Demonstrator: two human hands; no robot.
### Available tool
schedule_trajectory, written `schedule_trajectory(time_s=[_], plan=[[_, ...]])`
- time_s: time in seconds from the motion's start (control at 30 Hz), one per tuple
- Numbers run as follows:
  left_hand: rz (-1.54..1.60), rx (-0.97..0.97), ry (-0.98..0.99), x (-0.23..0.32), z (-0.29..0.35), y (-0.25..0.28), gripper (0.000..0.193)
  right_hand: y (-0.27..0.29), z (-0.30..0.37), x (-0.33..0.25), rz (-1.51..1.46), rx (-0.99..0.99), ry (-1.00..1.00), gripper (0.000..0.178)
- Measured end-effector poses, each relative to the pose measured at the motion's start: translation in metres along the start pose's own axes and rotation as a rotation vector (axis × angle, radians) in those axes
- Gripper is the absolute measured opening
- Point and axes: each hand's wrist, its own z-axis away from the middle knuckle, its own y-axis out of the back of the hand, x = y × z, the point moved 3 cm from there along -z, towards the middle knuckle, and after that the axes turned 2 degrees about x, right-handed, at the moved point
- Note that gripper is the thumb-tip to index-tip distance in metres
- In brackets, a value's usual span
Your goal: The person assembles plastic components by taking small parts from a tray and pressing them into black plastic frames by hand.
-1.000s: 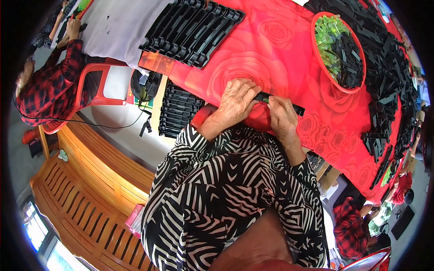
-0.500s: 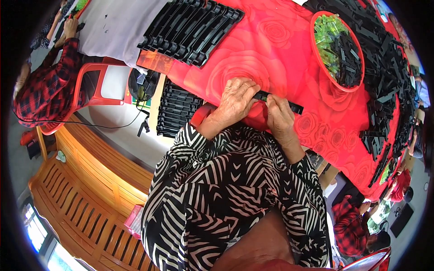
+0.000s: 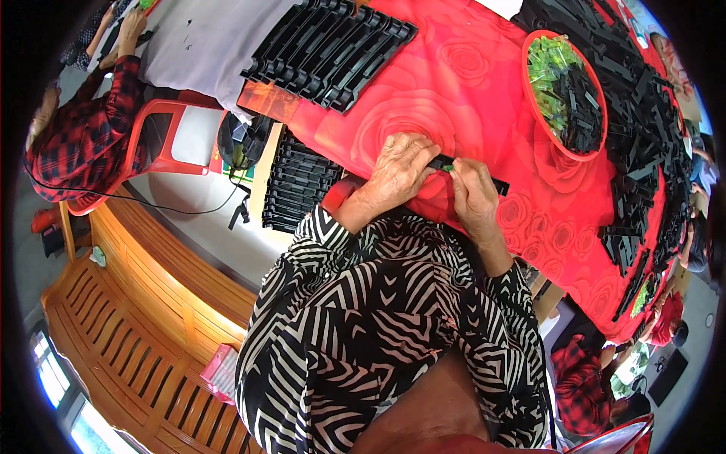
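Observation:
My left hand (image 3: 401,168) is closed around one end of a black plastic strip (image 3: 499,186) over the near edge of the red rose-patterned cloth (image 3: 461,106). My right hand (image 3: 474,195) pinches at the strip's middle, where a small green piece (image 3: 448,167) shows by the fingertips. The strip's far right end sticks out past my right hand. Most of the strip's left part is hidden under my left fingers. Beyond my hands lies a row of black plastic parts (image 3: 333,53), set side by side.
An orange-rimmed basket (image 3: 603,140) holds yellow-green and black small pieces. A large heap of black parts (image 3: 635,98) covers the right side. More black parts (image 3: 299,181) are stacked below the table's left edge. A wooden bench (image 3: 144,325) and a red chair (image 3: 162,140) stand left; people sit nearby.
My right fingers have shifted slightly on the strip, and the green piece shows more plainly by their tips. My left hand keeps its grip. The whole view has moved a little.

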Motion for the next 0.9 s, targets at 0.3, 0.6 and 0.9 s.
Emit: schedule_trajectory(time_s=[0.3,0.6,0.9], plan=[[0.101,-0.003,0.06,0.0,-0.002,0.001,0.04,-0.001,-0.002,0.002,0.004,-0.012,0.024,0.02],[0.027,0.104,0.06,0.024,-0.018,-0.006,0.021,0.003,0.002,-0.006,0.047,0.057,0.047,0.033],[0.057,0.138,0.017,0.021,-0.011,-0.01,0.012,0.013,-0.039,0.003,-0.085,0.059,-0.328,0.015]])
